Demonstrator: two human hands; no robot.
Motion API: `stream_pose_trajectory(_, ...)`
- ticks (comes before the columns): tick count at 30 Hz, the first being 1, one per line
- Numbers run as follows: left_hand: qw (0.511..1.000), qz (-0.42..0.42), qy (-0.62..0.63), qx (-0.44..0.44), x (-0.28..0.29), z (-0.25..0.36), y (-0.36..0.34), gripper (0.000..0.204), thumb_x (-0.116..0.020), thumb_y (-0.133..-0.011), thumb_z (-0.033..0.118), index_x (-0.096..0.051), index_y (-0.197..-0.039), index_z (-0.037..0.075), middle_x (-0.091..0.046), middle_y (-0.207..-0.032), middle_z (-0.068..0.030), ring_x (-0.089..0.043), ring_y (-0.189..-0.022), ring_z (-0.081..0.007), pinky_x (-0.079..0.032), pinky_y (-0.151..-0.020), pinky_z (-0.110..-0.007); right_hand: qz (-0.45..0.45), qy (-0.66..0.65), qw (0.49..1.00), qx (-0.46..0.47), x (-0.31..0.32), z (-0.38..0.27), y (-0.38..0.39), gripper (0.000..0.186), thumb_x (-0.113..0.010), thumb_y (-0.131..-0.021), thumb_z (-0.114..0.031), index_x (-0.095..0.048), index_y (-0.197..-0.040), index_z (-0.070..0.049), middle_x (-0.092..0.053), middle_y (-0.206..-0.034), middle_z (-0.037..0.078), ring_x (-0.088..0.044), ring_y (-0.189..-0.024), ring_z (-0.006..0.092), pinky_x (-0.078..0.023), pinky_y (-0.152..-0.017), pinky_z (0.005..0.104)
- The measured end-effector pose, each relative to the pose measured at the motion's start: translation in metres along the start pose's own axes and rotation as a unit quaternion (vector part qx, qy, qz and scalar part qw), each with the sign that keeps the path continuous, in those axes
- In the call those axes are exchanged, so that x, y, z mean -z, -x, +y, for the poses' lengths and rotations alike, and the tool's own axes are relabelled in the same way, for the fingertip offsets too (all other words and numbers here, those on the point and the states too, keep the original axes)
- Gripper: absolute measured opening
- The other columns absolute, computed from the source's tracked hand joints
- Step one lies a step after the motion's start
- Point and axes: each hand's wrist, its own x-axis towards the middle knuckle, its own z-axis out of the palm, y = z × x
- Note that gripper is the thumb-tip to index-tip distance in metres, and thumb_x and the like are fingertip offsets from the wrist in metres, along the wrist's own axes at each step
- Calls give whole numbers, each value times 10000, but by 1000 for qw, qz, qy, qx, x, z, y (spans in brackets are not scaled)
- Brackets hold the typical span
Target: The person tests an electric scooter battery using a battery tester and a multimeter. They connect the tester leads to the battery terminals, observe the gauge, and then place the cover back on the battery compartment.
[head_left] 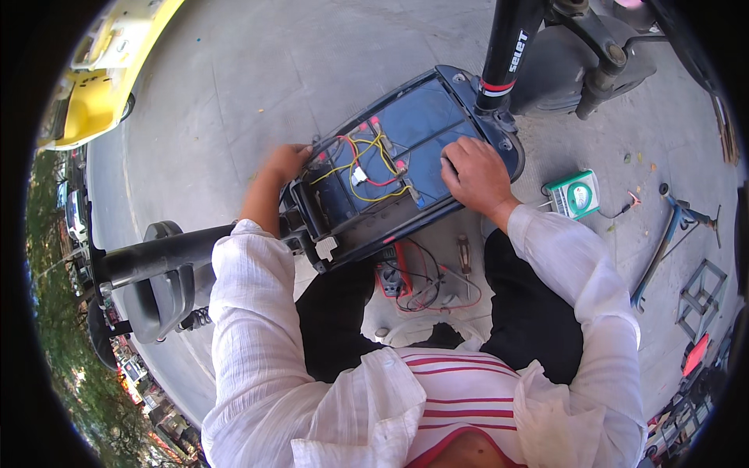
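Between my knees and the far ground lies the open deck (382, 236) of an electric scooter, with dark blue batteries (421, 105) inside. Yellow wires (342, 168) and red wires run across the batteries' terminals, and a white connector (359, 176) sits among them. My left hand (289, 161) is at the deck's left far edge, fingers closed and slightly blurred beside a black cable; what they hold is hidden. Over the battery at the right, my right hand (477, 175) is closed with curled fingers, and anything inside it cannot be seen.
A red multimeter (392, 273) with tangled leads and a screwdriver (464, 253) lie between my legs. A green-and-white device (577, 193) with clip leads lies at right, near a blue metal stand (655, 253). The black steering column (511, 54) rises far right; a black tube (168, 253) extends left.
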Motion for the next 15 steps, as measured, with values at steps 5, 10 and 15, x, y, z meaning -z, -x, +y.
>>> stream_pose_trajectory(5, 985, -17, 162, -56, -14, 0, -11, 397, -554, -979, 304, -622, -1267, 39, -700, -1060, -74, -610, -939, -126, -467, -886, -290, 0, 11, 1000, -1, 0, 0, 1, 112, -628, -814, -145, -543, -833, -74, -535, -803, 92, -562, -805, 287, -441, -712, 406)
stream_pose_trajectory(10, 971, -64, 209, -98, -12, 55, -26, 389, -577, -968, 281, -619, -1274, 44, -698, -1055, -51, -603, -933, -104, -468, -875, -274, -2, 16, 1000, 3, 0, -1, -1, 110, -626, -811, -142, -543, -827, -72, -533, -799, 91, -559, -789, 288, -438, -702, 409)
stream_pose_trajectory(15, 970, -53, 222, -90, -12, 64, -19, 378, -566, -946, 205, -614, -1284, 43, -693, -1066, -47, -618, -896, -113, -475, -864, -270, -2, 12, 1000, 1, 0, -1, -1, 113, -628, -806, -139, -543, -826, -67, -533, -798, 90, -558, -785, 289, -436, -694, 409)
